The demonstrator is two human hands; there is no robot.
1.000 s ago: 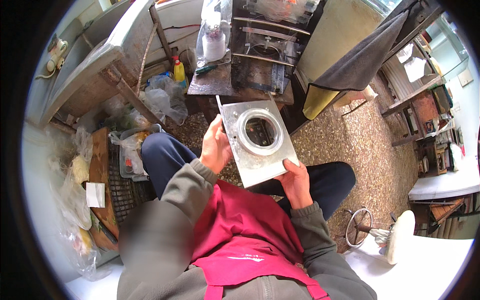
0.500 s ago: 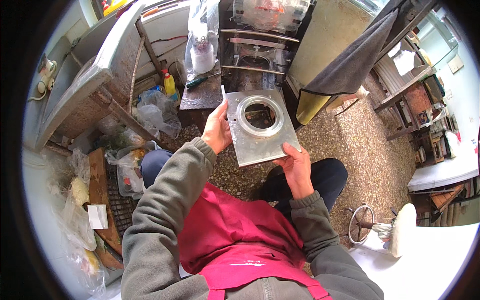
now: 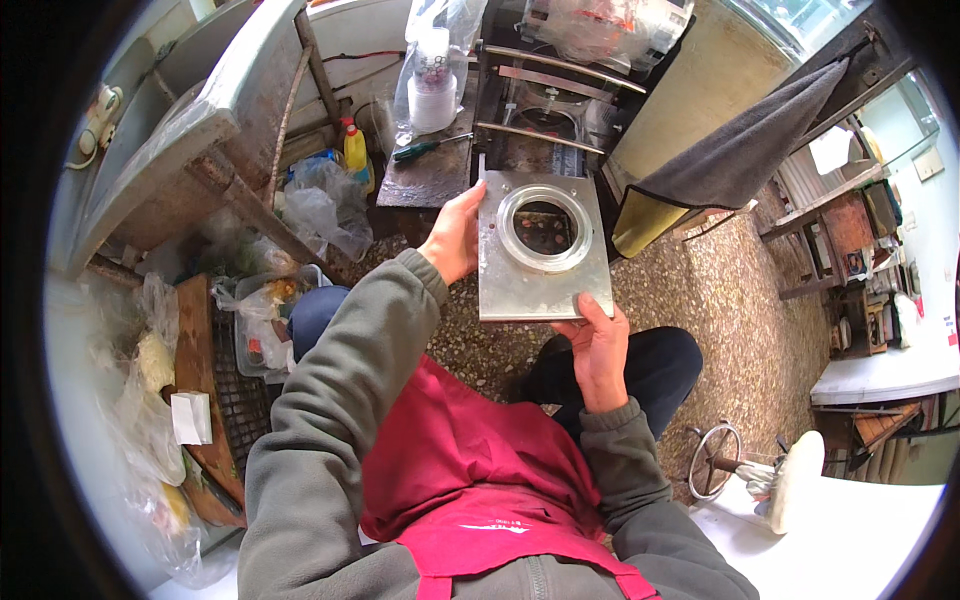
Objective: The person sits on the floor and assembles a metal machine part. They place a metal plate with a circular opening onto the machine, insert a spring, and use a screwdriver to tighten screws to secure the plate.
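Note:
Between my two hands I hold a square grey metal plate (image 3: 510, 285) with a raised round collar around a large hole. My left hand (image 3: 457, 236) grips its left edge, fingers partly hidden behind it. My right hand (image 3: 600, 348) is closed on the lower right corner, thumb on top and fingers underneath. Beyond the plate stands a dark machine frame (image 3: 560, 125) with metal crossbars. To its left, a screwdriver with a green handle (image 3: 418, 149) lies on a dark bench top (image 3: 428, 183), near a white tub (image 3: 432, 104) partly covered by a clear plastic bag.
A grey cloth (image 3: 745, 150) hangs at the right of the machine. A worn metal-edged stand (image 3: 215, 125) rises at the left. Plastic bags (image 3: 325, 205) and a yellow bottle (image 3: 355, 148) sit beneath it. A round-seated stool (image 3: 797, 482) lies tipped at the lower right.
The plate and both hands sit slightly farther right in view and the plate is turned a little straighter. The surroundings at the top have shifted right and down. Both hands keep their grip.

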